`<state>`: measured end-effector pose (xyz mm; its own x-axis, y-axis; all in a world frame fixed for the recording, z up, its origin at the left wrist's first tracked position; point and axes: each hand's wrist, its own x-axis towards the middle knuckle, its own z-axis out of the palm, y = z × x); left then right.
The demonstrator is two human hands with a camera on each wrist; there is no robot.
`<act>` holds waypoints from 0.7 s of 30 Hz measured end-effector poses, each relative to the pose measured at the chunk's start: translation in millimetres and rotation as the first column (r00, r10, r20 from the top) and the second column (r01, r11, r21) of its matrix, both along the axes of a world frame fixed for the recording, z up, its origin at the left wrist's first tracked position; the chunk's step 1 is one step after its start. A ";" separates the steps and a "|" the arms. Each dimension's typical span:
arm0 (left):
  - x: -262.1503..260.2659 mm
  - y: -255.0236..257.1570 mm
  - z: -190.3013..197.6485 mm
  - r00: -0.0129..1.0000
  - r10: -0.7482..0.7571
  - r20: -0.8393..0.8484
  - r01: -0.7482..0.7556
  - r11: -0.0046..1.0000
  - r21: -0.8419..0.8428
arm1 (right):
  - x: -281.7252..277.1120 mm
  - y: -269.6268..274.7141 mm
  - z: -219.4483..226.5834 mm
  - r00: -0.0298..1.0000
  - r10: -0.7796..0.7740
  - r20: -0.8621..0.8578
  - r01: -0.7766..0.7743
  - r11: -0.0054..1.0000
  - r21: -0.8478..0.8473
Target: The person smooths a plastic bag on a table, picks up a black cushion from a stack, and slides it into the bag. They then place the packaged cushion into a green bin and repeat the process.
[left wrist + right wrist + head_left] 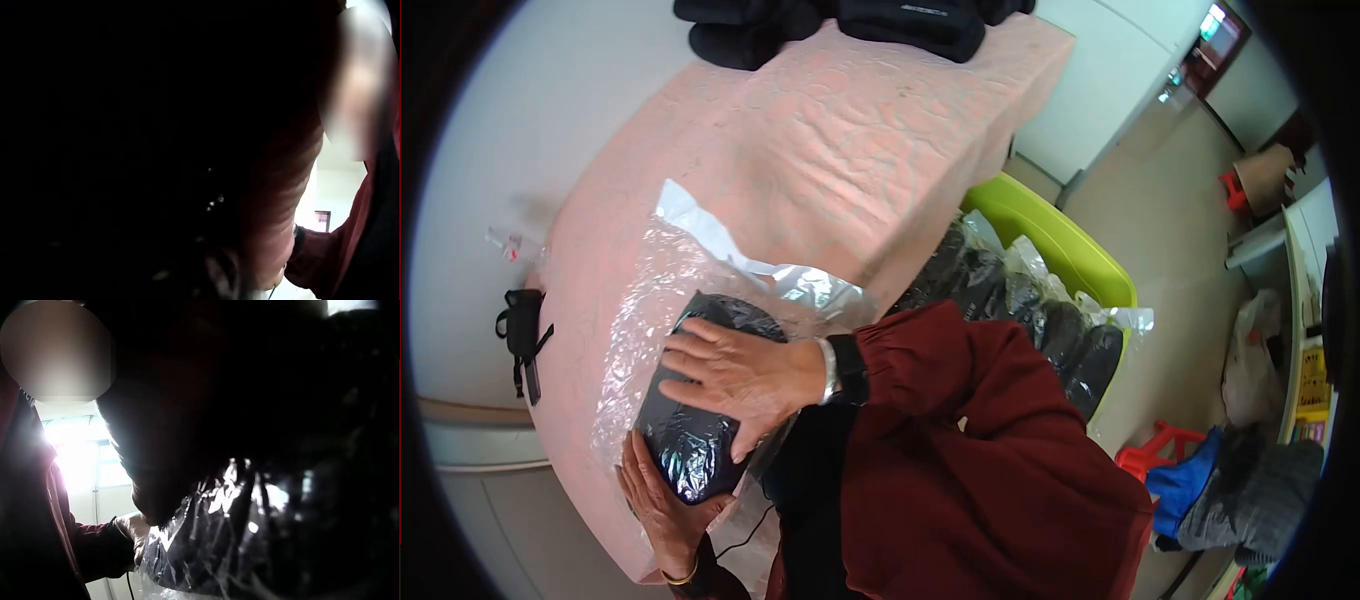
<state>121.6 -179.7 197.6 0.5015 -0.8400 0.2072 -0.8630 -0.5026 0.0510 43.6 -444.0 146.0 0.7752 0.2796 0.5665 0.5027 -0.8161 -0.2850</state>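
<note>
A dark, rounded, padded item [690, 445] lies inside a clear plastic bag [625, 330] near the front edge of the pink-covered table. My right hand [735, 375] rests on top of it with the fingers spread and straight. At its lower end, my left hand [665, 500] lies against the side, fingers along the left edge and thumb by the near end. The bag's loose, crinkled part spreads beyond the item, with a white strip [710, 235] at its far edge. In the right wrist view, shiny plastic [206, 544] covers the dark item. The left wrist view is mostly dark.
Black padded items [915, 25] sit at the table's far end. Right of the table stands a lime-green bin [1060, 230] holding several dark items in clear bags. A red stool [1160, 445], a blue cloth [1185, 495] and shelves are farther right. A small black pouch [522, 325] lies left.
</note>
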 end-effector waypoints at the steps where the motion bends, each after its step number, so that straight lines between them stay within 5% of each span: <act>1: 1.2 4.8 -2.2 1.000 0.027 0.009 -0.027 1.000 -0.003 | -0.4 -5.3 -0.4 1.000 0.009 -0.020 -0.009 1.000 0.008; 8: 10.3 51.0 -20.1 0.959 0.135 -0.250 -0.174 0.975 -0.141 | 0.6 -14.0 11.9 0.987 0.084 -0.136 -0.082 0.996 0.025; 16: 9.5 61.3 -17.9 0.968 0.082 -0.235 -0.119 0.982 -0.148 | -7.8 -15.6 11.7 0.985 -0.021 -0.174 0.024 1.000 0.015; 21: -5.5 61.8 -37.9 0.957 0.182 -0.227 -0.239 0.937 -0.255 | -21.7 -18.3 13.4 0.975 -0.153 -0.159 0.148 0.988 -0.044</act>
<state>116.1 -117.8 159.7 0.7147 -0.6340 0.2953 -0.6973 -0.6127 0.3720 22.0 -462.3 159.5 0.8902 0.1687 0.4231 0.3230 -0.8887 -0.3253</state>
